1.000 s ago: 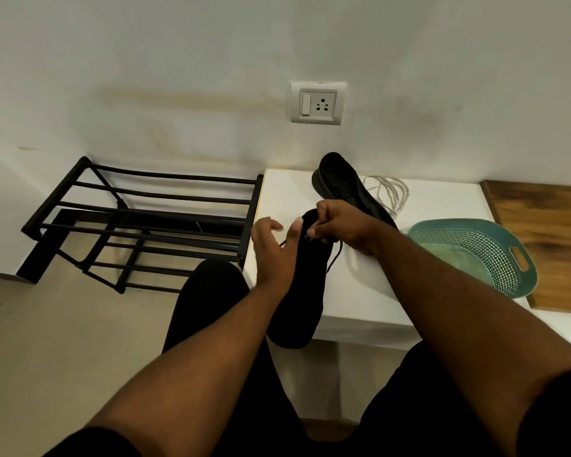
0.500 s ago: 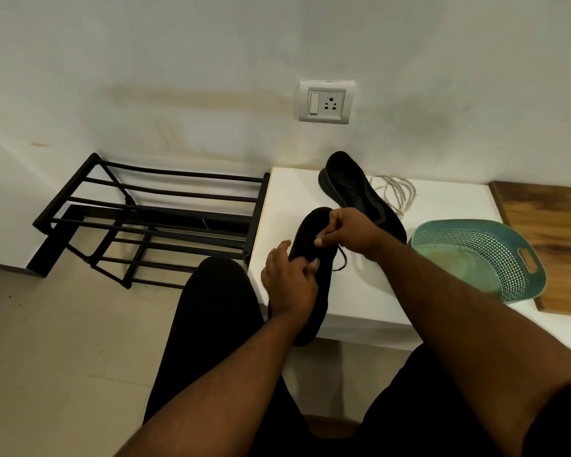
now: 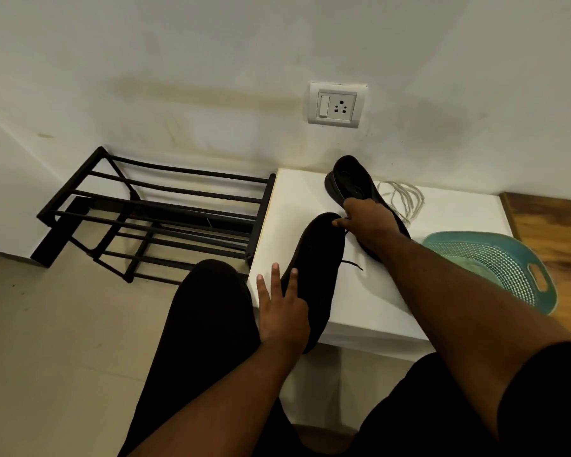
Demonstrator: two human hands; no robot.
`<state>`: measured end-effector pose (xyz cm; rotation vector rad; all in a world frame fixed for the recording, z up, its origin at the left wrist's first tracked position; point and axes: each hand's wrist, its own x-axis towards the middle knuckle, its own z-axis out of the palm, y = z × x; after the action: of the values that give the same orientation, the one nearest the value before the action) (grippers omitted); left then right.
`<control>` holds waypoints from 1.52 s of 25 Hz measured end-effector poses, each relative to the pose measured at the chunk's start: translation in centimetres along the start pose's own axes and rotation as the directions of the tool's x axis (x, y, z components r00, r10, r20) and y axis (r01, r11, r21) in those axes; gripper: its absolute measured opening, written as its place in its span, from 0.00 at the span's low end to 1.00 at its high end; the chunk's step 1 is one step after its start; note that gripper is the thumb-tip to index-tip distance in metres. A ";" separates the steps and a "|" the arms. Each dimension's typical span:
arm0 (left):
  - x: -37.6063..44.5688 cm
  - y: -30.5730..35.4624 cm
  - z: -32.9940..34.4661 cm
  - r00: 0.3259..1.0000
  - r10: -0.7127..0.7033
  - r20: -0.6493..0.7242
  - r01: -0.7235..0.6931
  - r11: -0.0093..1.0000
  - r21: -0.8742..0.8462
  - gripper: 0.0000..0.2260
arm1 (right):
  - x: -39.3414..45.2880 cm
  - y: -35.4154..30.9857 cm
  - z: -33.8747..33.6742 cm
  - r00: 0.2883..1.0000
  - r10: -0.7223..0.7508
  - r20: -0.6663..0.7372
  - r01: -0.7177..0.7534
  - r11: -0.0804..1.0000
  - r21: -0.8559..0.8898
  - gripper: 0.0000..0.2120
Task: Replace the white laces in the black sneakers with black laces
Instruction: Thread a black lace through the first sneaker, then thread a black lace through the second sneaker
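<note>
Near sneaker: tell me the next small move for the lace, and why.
Probably draw the black lace on through at the top end of the near sneaker. The right hand pinches something thin there, likely the lace, while a loose end trails on the white table. The left hand rests straight-fingered along the shoe, steadying it. The white laces lie beside the far sneaker.

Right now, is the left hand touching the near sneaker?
Touching. The head view shows the left hand against the near sneaker: one straight finger lies on its black upper, the others spread over the white table.
</note>
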<state>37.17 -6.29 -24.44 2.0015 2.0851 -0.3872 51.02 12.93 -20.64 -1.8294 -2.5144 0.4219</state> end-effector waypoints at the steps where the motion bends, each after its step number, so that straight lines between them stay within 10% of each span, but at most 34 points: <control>1: 0.0 0.0 -0.1 1.000 0.025 0.011 -0.026 0.999 0.025 0.08 | 0.3 0.1 -0.2 1.000 -0.015 0.014 0.015 1.000 -0.025 0.16; 11: -0.2 0.6 0.3 0.951 0.279 0.135 -0.309 0.880 0.360 0.16 | 2.1 -0.8 -0.6 0.998 -0.017 0.056 0.024 0.991 -0.134 0.13; 16: -1.1 -0.4 1.3 0.995 0.088 0.055 -0.091 0.993 0.075 0.22 | 0.3 -1.7 0.1 0.987 0.158 0.043 -0.163 0.974 0.156 0.19; 19: -1.5 -0.6 1.6 0.989 -0.145 -0.020 0.138 0.968 -0.210 0.42 | -3.7 -2.8 1.0 0.963 0.260 0.067 -0.211 0.575 0.790 0.23; 22: -1.3 0.4 2.0 1.000 -0.027 -0.006 0.025 0.968 -0.250 0.52 | -8.7 -3.3 5.1 0.910 0.413 0.039 -0.142 0.223 0.964 0.19; 30: 3.6 1.7 1.9 1.000 -0.019 0.004 0.019 0.945 -0.326 0.54 | -10.1 -4.5 11.1 0.993 0.115 -0.001 -0.086 0.742 0.665 0.27; 38: 16.1 -1.7 -1.5 0.997 -0.059 -0.044 0.034 0.903 -0.428 0.52 | 2.7 -4.4 8.0 0.995 0.017 0.098 -0.072 0.806 0.588 0.30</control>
<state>34.75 9.27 -28.42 1.7201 2.0326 0.1189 44.76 12.49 -27.81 -1.6300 -2.0324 1.1595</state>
